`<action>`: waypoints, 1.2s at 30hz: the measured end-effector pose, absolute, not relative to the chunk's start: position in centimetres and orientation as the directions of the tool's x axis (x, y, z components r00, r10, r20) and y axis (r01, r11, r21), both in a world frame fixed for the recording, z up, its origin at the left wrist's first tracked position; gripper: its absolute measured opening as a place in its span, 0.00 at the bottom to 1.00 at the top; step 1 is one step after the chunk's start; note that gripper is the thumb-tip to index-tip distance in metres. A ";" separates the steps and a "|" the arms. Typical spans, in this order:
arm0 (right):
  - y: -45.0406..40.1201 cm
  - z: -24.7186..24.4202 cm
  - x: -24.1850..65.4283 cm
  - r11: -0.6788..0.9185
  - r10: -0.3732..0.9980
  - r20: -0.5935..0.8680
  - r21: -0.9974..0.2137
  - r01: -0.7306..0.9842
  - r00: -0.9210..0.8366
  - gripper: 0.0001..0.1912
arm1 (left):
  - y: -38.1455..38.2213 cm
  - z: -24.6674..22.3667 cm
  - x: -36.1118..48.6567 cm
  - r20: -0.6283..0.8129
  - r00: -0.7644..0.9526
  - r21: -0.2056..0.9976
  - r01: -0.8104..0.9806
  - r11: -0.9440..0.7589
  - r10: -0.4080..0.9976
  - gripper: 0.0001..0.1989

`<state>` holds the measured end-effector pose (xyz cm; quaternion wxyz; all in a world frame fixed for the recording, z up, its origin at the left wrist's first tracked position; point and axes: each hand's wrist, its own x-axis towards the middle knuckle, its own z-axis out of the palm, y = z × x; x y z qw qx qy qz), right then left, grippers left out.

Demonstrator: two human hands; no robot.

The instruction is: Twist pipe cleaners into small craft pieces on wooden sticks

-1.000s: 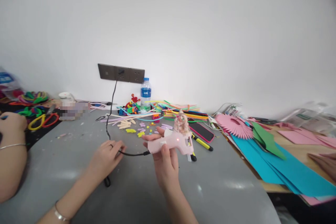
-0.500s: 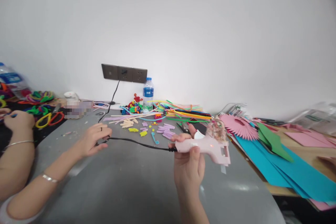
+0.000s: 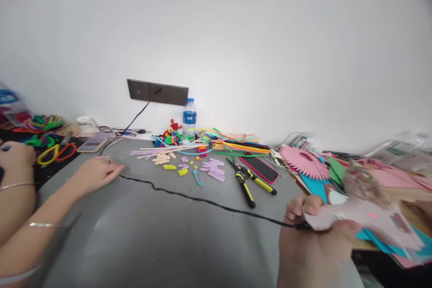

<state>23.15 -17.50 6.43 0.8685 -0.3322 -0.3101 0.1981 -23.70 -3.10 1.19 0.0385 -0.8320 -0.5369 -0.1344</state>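
Note:
My left hand [image 3: 97,173] is low over the left of the grey table [image 3: 141,229], fingers together around the black cord [image 3: 202,200], which comes out on both sides of it. At the lower right my right hand [image 3: 317,238] is wrapped round a pale pink glue gun [image 3: 357,216]. The gun has a small red light and a blurred, glittery lump on its upper side. Its cord runs across the table past my left hand to the wall socket [image 3: 158,92].
Yellow-black pliers [image 3: 245,189], a phone [image 3: 259,167], lilac pieces [image 3: 213,169], pipe cleaners [image 3: 239,146] and a water bottle [image 3: 189,119] lie or stand mid-table. Coloured paper [image 3: 394,175] is at the right. Another person's hand [image 3: 16,157] is at far left, near scissors [image 3: 57,154].
My right hand has moved right and nearer with the glue gun, uncovering the pliers and phone. The cord is stretched longer across the table. My left hand has shifted left.

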 end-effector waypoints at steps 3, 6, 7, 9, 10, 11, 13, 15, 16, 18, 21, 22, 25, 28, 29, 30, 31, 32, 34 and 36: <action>-16.6 4.9 22.3 0.603 0.708 0.322 -0.738 -0.302 0.628 0.20 | -3.1 0.1 -22.2 0.063 0.528 0.084 0.842 -0.532 0.847 0.21; -15.3 2.4 20.8 0.363 0.903 0.189 -0.816 -0.450 0.386 0.22 | -2.6 -0.2 -21.1 0.025 0.535 0.108 0.838 -0.534 0.844 0.17; -14.9 1.4 20.3 0.283 0.942 0.152 -0.838 -0.467 0.300 0.23 | -2.3 -0.1 -20.8 0.030 0.518 0.121 0.847 -0.518 0.855 0.15; -14.1 -0.7 19.3 0.196 0.974 0.117 -0.860 -0.471 0.192 0.24 | -1.5 0.3 -20.1 0.047 0.479 0.159 0.863 -0.480 0.876 0.13; -13.7 -1.6 19.0 0.188 0.978 0.122 -0.865 -0.465 0.168 0.24 | -1.0 0.6 -19.6 0.056 0.455 0.176 0.872 -0.458 0.889 0.14; -13.4 -2.5 18.7 0.185 0.980 0.131 -0.873 -0.451 0.148 0.24 | -0.3 0.9 -19.1 0.063 0.431 0.195 0.879 -0.435 0.900 0.14; -12.9 -3.8 18.4 0.182 0.982 0.145 -0.892 -0.414 0.119 0.24 | 1.2 1.4 -17.9 0.061 0.382 0.224 0.895 -0.385 0.922 0.17; -12.6 -4.7 18.3 0.173 0.984 0.144 -0.906 -0.387 0.102 0.24 | 2.8 1.7 -16.6 0.028 0.327 0.191 0.926 -0.327 0.944 0.19; -12.6 -5.0 18.3 0.168 0.985 0.141 -0.908 -0.384 0.098 0.25 | 3.6 1.8 -16.1 0.007 0.292 0.152 0.945 -0.289 0.956 0.21; -12.6 -5.4 18.4 0.158 0.987 0.133 -0.906 -0.392 0.091 0.24 | 4.9 1.9 -15.2 -0.048 0.261 0.058 0.964 -0.258 0.964 0.21; -12.7 -5.7 18.4 0.144 0.990 0.125 -0.904 -0.403 0.072 0.24 | 6.0 1.9 -14.5 -0.118 0.278 -0.014 0.960 -0.281 0.953 0.16; -12.7 -5.8 18.4 0.141 0.990 0.123 -0.903 -0.405 0.069 0.24 | 6.3 1.9 -14.4 -0.129 0.283 -0.021 0.957 -0.288 0.950 0.15; -12.7 -6.0 18.4 0.128 0.992 0.110 -0.900 -0.416 0.067 0.24 | 6.7 1.9 -14.0 -0.128 0.281 -0.040 0.957 -0.288 0.951 0.07; -12.7 -6.1 18.5 0.120 0.993 0.099 -0.890 -0.440 0.070 0.23 | 7.1 2.1 -13.5 -0.071 0.248 -0.059 0.966 -0.252 0.966 0.09; -12.7 -6.1 18.5 0.120 0.993 0.101 -0.887 -0.447 0.066 0.22 | 7.2 2.1 -13.3 -0.041 0.230 -0.062 0.971 -0.232 0.972 0.11; -12.7 -6.1 18.5 0.118 0.993 0.101 -0.884 -0.452 0.062 0.22 | 7.3 2.2 -13.1 -0.008 0.211 -0.061 0.976 -0.211 0.977 0.13; -12.7 -6.2 18.6 0.115 0.993 0.101 -0.884 -0.453 0.056 0.23 | 7.4 2.2 -13.0 0.022 0.192 -0.057 0.980 -0.190 0.981 0.15; -12.7 -6.2 18.6 0.114 0.994 0.101 -0.885 -0.451 0.053 0.23 | 7.5 2.2 -12.8 0.048 0.174 -0.050 0.984 -0.171 0.984 0.16; -12.7 -6.2 18.6 0.120 0.993 0.108 -0.889 -0.442 0.052 0.23 | 7.5 2.2 -12.6 0.075 0.148 -0.030 0.989 -0.147 0.986 0.17; -12.7 -6.2 18.6 0.147 0.989 0.137 -0.889 -0.433 0.054 0.25 | 7.4 2.3 -12.7 0.077 0.142 -0.010 0.990 -0.142 0.987 0.13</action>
